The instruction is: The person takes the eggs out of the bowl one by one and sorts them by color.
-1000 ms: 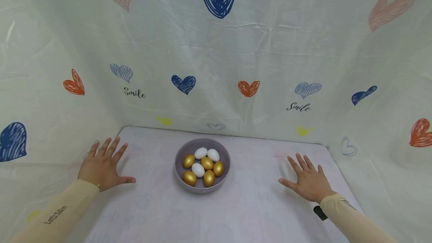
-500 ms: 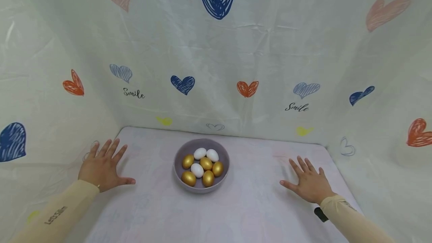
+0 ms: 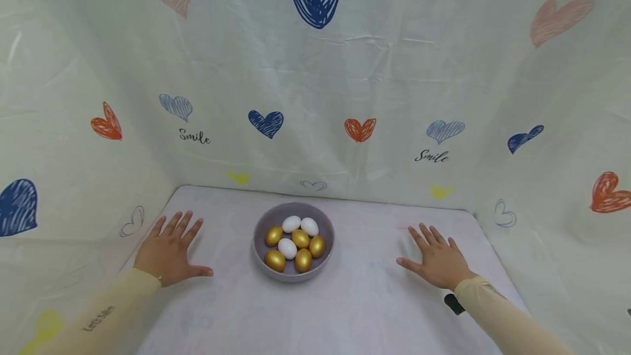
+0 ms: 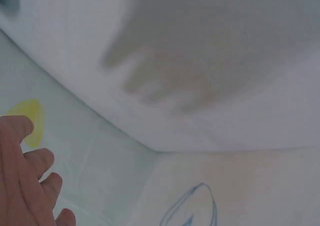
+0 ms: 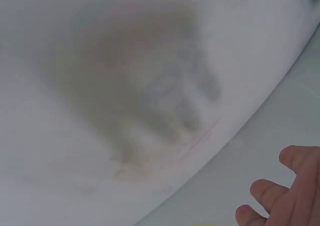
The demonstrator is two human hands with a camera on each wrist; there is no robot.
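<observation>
Grey bowl (image 3: 293,267) at mid-bench (image 3: 355,311), holding gold eggs (image 3: 274,259) and white eggs (image 3: 287,248). Left hand (image 3: 169,251) spread, palm down, well left of bowl. Right hand (image 3: 436,259) spread likewise, well right. Both gripping nothing. Heart-printed cloth (image 3: 345,81) behind.

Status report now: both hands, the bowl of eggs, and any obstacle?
Left hand open, right hand open, nothing held. Grey round bowl between them, untouched, holding gold and white eggs. Nothing between hands and bowl.

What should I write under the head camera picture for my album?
Two open hands, left hand and right hand, flank a grey bowl of gold and white eggs.
</observation>
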